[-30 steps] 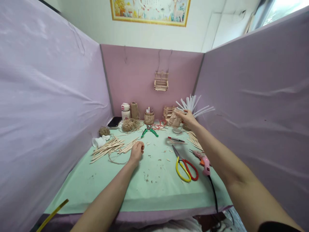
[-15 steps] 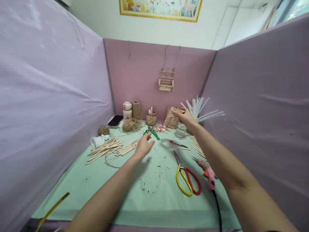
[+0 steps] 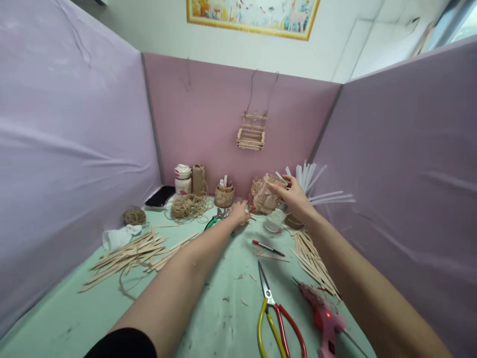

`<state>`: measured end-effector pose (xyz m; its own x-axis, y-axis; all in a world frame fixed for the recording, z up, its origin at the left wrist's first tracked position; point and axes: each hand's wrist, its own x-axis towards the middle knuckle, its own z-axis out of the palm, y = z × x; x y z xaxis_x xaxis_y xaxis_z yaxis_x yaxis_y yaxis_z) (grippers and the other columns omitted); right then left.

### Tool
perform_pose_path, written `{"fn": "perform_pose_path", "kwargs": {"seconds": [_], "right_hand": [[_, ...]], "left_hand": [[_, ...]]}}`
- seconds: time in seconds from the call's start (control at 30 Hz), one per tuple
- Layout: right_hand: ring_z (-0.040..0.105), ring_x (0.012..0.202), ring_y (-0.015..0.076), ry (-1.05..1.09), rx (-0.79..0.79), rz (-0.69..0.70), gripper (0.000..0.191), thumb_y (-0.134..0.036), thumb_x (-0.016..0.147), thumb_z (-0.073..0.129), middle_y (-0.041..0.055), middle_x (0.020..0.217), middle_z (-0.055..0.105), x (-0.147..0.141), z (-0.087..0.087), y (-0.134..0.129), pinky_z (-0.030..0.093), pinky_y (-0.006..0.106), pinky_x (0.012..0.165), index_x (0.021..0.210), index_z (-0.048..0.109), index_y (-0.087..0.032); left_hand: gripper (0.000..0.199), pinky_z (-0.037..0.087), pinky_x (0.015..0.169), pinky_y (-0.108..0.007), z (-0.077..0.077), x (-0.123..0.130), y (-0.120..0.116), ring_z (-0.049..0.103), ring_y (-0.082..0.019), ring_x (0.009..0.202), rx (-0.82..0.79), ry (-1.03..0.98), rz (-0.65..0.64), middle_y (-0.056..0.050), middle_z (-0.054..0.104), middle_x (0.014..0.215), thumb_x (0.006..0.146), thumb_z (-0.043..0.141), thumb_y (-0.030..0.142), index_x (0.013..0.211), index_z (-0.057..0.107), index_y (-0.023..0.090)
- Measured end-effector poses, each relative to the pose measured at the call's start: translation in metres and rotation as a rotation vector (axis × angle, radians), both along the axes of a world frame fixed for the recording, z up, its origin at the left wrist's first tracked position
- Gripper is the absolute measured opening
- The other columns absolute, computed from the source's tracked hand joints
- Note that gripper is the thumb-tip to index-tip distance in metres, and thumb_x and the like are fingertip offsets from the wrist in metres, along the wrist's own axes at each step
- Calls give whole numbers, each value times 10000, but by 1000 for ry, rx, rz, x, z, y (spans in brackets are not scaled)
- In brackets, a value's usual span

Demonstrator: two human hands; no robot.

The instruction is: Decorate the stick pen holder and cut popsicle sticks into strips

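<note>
My right hand (image 3: 294,195) reaches to the back right, its fingers closed on the rim of a wooden basket (image 3: 268,195) made of light pieces. Beside the basket's lower left, my left hand (image 3: 239,214) is over some red cord; whether its fingers hold anything is too small to tell. Green-handled pliers (image 3: 211,222) lie just left of that hand. A clear glass jar (image 3: 275,221) stands below the basket. A red-capped pen (image 3: 268,247) lies nearer to me.
Scissors (image 3: 274,313) and a pink glue gun (image 3: 323,314) lie at the front right. Wooden sticks (image 3: 128,256) and twine (image 3: 189,206) are on the left, more sticks (image 3: 315,261) on the right. A bottle (image 3: 183,180), phone (image 3: 160,197) and pen holder (image 3: 224,195) stand or lie behind.
The view has moved closer to the table. My left hand has gone forward and right, past the pliers towards the basket. My right hand stays at the basket, which looks shifted slightly.
</note>
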<state>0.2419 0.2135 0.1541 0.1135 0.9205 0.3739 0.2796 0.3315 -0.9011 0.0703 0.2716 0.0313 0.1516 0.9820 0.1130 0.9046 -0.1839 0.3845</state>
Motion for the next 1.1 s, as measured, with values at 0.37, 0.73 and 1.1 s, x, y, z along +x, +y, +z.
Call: {"fn": "perform_pose_path", "kwargs": {"seconds": [0.37,0.73,1.1], "right_hand": [[589,1033,267,-120,58,-33,776,-514,623,731,138,1171,567,-22,-21,51,516,396,834,1251,419,-185],[471,1207,282,-513,102,-58,556,-380,822,647,132,1342,470,-81,-73,106,395,480,989,1298,452,-168],[549,1112,255,-920,72,-186,377,-331,901,574,96,1282,528,-83,-111,107,462,489,921,1241,523,-176]], "left_hand": [[417,399,970,-498,-20,-6,-19,457,-292,1202,-34,161,-149,-92,485,1325,852,568,368,1248,526,245],[391,167,1086,-556,-28,-22,-89,302,-322,1311,36,145,-197,-93,473,1328,827,527,371,1208,548,284],[449,98,1113,-549,-37,-31,-94,236,-312,1370,47,94,-188,-104,429,1396,840,527,381,1275,494,275]]}}
